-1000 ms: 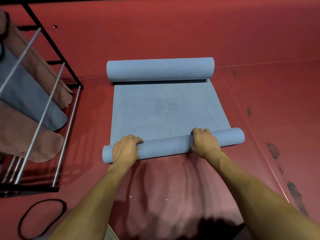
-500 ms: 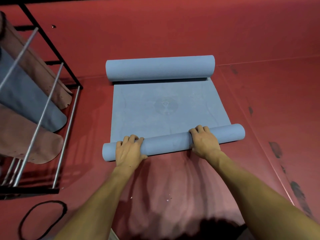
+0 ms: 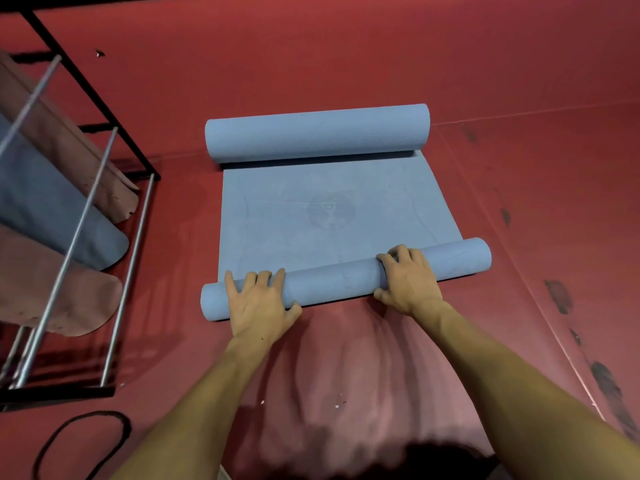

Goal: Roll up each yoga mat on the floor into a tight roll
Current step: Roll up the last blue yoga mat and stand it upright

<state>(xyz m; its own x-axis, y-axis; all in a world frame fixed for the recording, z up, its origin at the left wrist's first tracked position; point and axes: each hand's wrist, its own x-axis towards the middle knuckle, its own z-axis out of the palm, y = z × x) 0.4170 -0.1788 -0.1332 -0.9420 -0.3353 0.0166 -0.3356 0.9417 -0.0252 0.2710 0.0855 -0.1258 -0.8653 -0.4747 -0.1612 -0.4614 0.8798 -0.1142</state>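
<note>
Both bare forearms are reaching forward and slightly inward from the bottom of the view. The left hand (image 3: 258,303) is lying palm-down with its fingers straight and spread, thumb out to the side. The right hand (image 3: 408,280) is arching more steeply, its fingers bending over the top and its thumb tucking underneath.

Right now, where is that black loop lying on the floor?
In the head view, the black loop lies on the red floor at the bottom left, just in front of the metal rack and left of the person's left arm.
</note>
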